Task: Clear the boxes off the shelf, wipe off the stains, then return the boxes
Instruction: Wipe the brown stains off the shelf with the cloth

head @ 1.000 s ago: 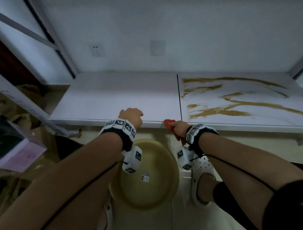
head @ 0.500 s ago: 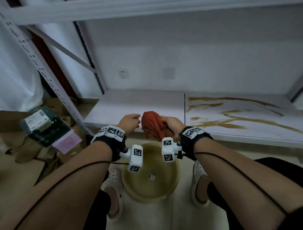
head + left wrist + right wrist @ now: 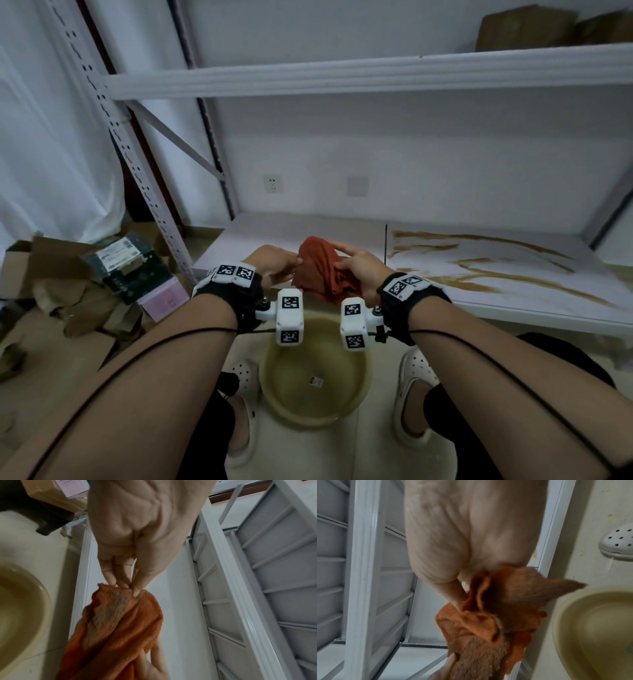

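Note:
An orange-red cloth [image 3: 323,270] hangs bunched between both hands in front of the lower white shelf [image 3: 301,233]. My left hand [image 3: 277,262] pinches one edge of the cloth [image 3: 120,615] with fingertips and thumb. My right hand [image 3: 359,267] grips the other side of the cloth [image 3: 496,615] in its curled fingers. Brown stains [image 3: 479,263] streak the right half of the shelf board. The left half looks white. Removed boxes [image 3: 126,270] lie on the floor at the left.
A beige basin [image 3: 315,380] with murky water stands on the floor below the hands, between my white clogs [image 3: 414,363]. Flattened cardboard [image 3: 51,308] covers the floor at left. An upper shelf [image 3: 376,72] carries brown boxes [image 3: 527,27] at the right.
My view tilted up from the shelf edge. The right hand lifted the cloth up from below the edge, and the left hand left the shelf rim and took hold of the cloth.

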Demonstrator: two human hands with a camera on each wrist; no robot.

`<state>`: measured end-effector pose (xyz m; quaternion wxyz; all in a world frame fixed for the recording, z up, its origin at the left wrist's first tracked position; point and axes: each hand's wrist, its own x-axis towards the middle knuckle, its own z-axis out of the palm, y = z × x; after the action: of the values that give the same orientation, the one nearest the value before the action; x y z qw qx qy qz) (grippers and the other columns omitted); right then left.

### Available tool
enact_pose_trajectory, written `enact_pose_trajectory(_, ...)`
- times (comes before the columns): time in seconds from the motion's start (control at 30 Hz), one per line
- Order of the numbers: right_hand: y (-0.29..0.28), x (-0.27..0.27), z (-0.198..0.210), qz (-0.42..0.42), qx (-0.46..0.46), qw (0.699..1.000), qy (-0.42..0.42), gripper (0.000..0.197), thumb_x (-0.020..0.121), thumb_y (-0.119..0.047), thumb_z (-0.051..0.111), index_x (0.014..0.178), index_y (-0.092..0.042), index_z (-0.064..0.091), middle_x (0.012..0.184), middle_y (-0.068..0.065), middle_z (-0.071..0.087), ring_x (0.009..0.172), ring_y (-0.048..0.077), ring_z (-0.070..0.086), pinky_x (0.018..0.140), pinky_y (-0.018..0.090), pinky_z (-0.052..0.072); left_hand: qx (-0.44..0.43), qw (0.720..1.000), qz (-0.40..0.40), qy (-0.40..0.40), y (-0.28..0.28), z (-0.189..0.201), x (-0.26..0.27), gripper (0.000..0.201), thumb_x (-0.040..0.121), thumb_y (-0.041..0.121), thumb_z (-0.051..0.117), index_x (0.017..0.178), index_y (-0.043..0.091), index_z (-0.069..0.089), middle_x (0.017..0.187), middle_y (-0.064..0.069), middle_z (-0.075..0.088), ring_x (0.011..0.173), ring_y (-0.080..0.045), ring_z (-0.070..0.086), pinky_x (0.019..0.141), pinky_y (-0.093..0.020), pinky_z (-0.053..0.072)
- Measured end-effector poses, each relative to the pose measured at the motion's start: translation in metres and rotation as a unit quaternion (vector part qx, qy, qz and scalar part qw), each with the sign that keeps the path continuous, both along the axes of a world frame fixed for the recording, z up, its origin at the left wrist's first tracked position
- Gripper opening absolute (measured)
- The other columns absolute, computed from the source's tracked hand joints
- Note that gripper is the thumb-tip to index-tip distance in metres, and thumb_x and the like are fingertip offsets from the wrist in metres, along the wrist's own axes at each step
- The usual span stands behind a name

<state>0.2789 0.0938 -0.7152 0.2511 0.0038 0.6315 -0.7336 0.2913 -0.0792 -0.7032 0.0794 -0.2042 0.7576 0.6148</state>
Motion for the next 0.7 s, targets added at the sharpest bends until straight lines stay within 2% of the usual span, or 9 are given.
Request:
enact_pose_trajectory(0.1,0.002,0.005,0.002,-0.002,-0.003,1.0,0.014,0.06,0.089,0.017,0.035,0.137,-0.018,0.046,0.102,0.012,0.064,0.061,0.019,0.064,0.051,0.026,0.054,-0.028,0.999,-0.015,0.028,0.003,0.01,0.008,0.025,0.093,0.004,0.052,0.069,0.012,0.056,0.068,-0.003,0.056,0.063,-0.012,0.05,0.061,-0.021,0.042)
enact_pose_trajectory(0.2,0.006,0.005,0.004,-0.003,-0.039,0.999,0.012,0.061,0.089,0.017,0.039,0.141,-0.013,0.038,0.122,0.015,0.058,0.09,0.026,0.061,0.075,0.032,0.052,-0.059,0.993,0.012,0.102,0.005,0.02,0.01,0.033,0.094,0.003,0.044,0.063,0.013,0.046,0.056,-0.003,0.052,0.056,-0.017,0.046,0.049,-0.022,0.039)
enact_pose_trajectory(0.27,0.01,0.007,0.005,-0.012,-0.033,0.999,-0.001,0.06,0.089,0.012,0.046,0.141,-0.015,0.037,0.126,0.016,0.056,0.088,0.026,0.06,0.063,0.028,0.054,-0.096,0.985,0.044,0.138,0.005,0.026,0.008,0.032,0.093,0.002,0.042,0.064,0.015,0.041,0.06,-0.005,0.046,0.057,-0.021,0.045,0.051,-0.026,0.04)
enact_pose_trajectory(0.33,0.012,0.009,0.006,-0.034,-0.022,0.999,-0.01,0.062,0.088,0.01,0.051,0.142,-0.017,0.036,0.105,0.014,0.061,0.072,0.023,0.06,0.045,0.023,0.049,-0.14,0.975,0.057,0.162,0.005,0.029,0.007,0.027,0.092,0.007,0.044,0.068,0.019,0.039,0.066,-0.003,0.044,0.072,-0.032,0.053,0.067,-0.036,0.045)
enact_pose_trajectory(0.4,0.013,0.007,0.003,-0.036,-0.035,0.999,-0.022,0.071,0.086,0.012,0.052,0.146,-0.019,0.03,0.105,0.018,0.061,0.081,0.027,0.063,0.058,0.031,0.054,-0.178,0.968,0.035,0.175,0.004,0.027,0.005,0.018,0.092,0.013,0.045,0.077,0.021,0.042,0.07,0.0,0.048,0.094,-0.039,0.058,0.085,-0.045,0.048)
enact_pose_trajectory(0.47,0.011,0.005,0.001,-0.035,-0.056,0.997,-0.04,0.073,0.087,0.009,0.054,0.148,-0.018,0.025,0.127,0.024,0.054,0.109,0.034,0.059,0.083,0.039,0.052,-0.188,0.96,0.019,0.205,0.006,0.029,0.005,0.007,0.094,0.013,0.044,0.091,0.019,0.045,0.081,-0.001,0.054,0.093,-0.033,0.058,0.091,-0.044,0.046)
enact_pose_trajectory(0.53,0.009,0.006,0.003,-0.017,-0.057,0.996,-0.061,0.065,0.09,-0.011,0.06,0.146,-0.015,0.028,0.135,0.023,0.05,0.121,0.033,0.053,0.087,0.039,0.05,-0.178,0.955,0.018,0.235,0.007,0.034,0.003,0.008,0.096,0.013,0.043,0.094,0.02,0.047,0.089,-0.002,0.057,0.087,-0.022,0.055,0.091,-0.039,0.045)
enact_pose_trajectory(0.6,0.007,0.009,0.003,0.015,-0.047,0.994,-0.093,0.058,0.091,-0.036,0.058,0.138,-0.01,0.039,0.13,0.019,0.056,0.112,0.03,0.058,0.076,0.036,0.053,-0.155,0.959,0.006,0.238,0.007,0.04,0.003,0.015,0.096,0.014,0.045,0.087,0.025,0.049,0.085,-0.001,0.059,0.079,-0.018,0.055,0.08,-0.031,0.048)
enact_pose_trajectory(0.7,0.005,0.012,0.001,0.021,-0.032,0.993,-0.109,0.034,0.094,-0.04,0.051,0.108,-0.009,0.056,0.102,0.013,0.067,0.083,0.026,0.062,0.065,0.031,0.049,-0.12,0.968,-0.044,0.214,0.007,0.047,0.007,0.015,0.097,0.011,0.047,0.088,0.022,0.052,0.071,0.001,0.053,0.052,-0.007,0.051,0.043,-0.013,0.04)
